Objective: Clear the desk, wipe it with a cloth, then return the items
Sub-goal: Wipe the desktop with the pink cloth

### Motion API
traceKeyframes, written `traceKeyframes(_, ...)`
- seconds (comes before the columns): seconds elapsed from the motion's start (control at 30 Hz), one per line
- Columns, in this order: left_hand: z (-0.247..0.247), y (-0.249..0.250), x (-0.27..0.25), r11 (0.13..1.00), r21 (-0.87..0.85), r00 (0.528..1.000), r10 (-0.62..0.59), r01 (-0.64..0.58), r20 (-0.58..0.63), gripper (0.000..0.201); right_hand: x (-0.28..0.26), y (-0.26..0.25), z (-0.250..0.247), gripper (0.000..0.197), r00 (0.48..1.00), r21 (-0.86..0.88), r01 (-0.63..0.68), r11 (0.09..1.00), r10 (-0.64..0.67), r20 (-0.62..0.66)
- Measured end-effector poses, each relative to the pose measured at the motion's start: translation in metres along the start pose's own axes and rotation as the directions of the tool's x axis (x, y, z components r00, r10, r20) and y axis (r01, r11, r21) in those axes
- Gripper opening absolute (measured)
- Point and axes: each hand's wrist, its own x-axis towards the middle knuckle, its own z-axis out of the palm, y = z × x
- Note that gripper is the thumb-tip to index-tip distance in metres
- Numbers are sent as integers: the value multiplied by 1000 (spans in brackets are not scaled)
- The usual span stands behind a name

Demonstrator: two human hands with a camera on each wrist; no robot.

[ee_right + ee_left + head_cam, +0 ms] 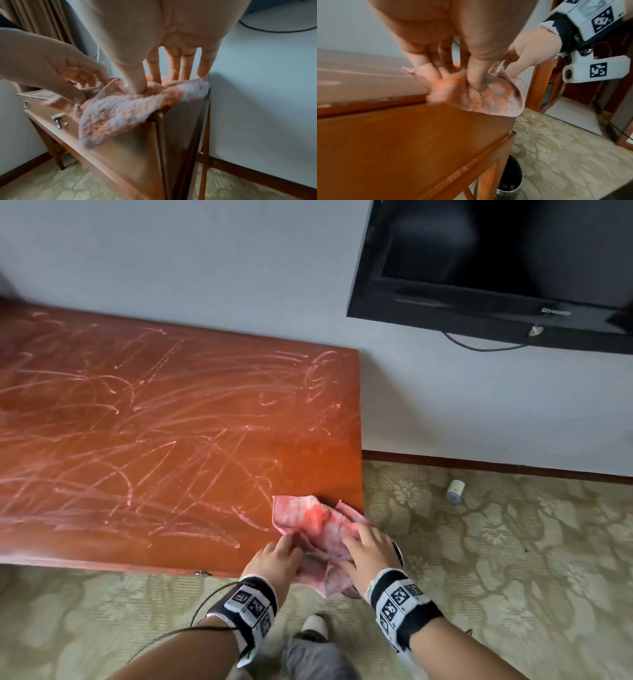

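A crumpled pink cloth (308,515) lies on the near right corner of the red-brown wooden desk (154,422), and part of it hangs over the front edge. My left hand (274,556) pinches the cloth's near left edge, thumb dug into the folds (455,79). My right hand (363,546) lies on the cloth's right side with its fingers straight and spread and the thumb pressing down (154,81). The right wrist view shows the cloth (120,111) draped over the desk's corner (128,155). Pale wipe streaks cover the desk top, which bears nothing else.
A dark television (496,268) hangs on the wall at the upper right, with a cable (479,345) looping below it. A small pale roll (455,490) lies on the patterned carpet. A dark bin (511,180) stands on the floor by the desk's right end.
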Motion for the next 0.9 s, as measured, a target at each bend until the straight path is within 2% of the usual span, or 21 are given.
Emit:
traceKeyframes(0.03, -6, -1, -1, 999, -35, 999, -35, 36, 9, 36, 2, 4, -7, 37, 999, -15, 43, 999, -43, 26)
traceKeyframes(0.1, -16, -11, 1, 982, -135, 991, -134, 130, -24, 26, 12, 7, -19, 32, 994, -32, 105, 994, -105, 13)
traceKeyframes(0.2, -47, -31, 2, 911, -347, 931, -303, 221, -202, 22, 31, 5, -42, 20, 971, 56, 187, 981, -175, -162)
traceKeyframes(0.3, -73, -42, -10, 870, -476, 804, -375, 133, -462, 21, 42, -1, -59, 6, 850, 119, 287, 951, -195, -489)
traceKeyframes(0.33, -76, -44, -16, 869, -486, 767, -375, 94, -522, 21, 43, -4, -62, 6, 823, 110, 306, 946, -204, -531)
traceKeyframes(0.37, -74, -46, -22, 871, -486, 757, -361, 65, -545, 21, 42, -6, -61, 8, 816, 97, 321, 942, -223, -534)
traceKeyframes(0.4, -69, -49, -26, 874, -480, 782, -345, 67, -519, 24, 41, -8, -57, 13, 825, 80, 322, 943, -238, -513)
traceKeyframes(0.47, -53, -53, -34, 871, -462, 866, -354, 167, -354, 28, 38, -9, -43, 25, 867, 51, 284, 957, -234, -440)
traceKeyframes(0.53, -44, -59, -37, 832, -499, 882, -403, 242, -244, 29, 31, -9, -32, 20, 885, 116, 260, 959, -188, -426)
traceKeyframes(0.63, -62, -66, -37, 744, -602, 847, -492, 289, -201, 21, 27, -13, -49, 15, 885, 295, 217, 931, -60, -461)
traceKeyframes(0.7, -91, -74, -34, 691, -677, 824, -521, 254, -223, 18, 32, -17, -77, 11, 877, 394, 209, 895, 7, -480)
traceKeyframes(0.8, -147, -83, -34, 701, -704, 784, -496, 109, -373, 14, 44, -22, -132, 9, 784, 516, 237, 823, 152, -602)
traceKeyframes(0.9, -187, -84, -44, 733, -680, 705, -473, -17, -527, 8, 48, -25, -168, 15, 716, 613, 341, 713, 226, -660)
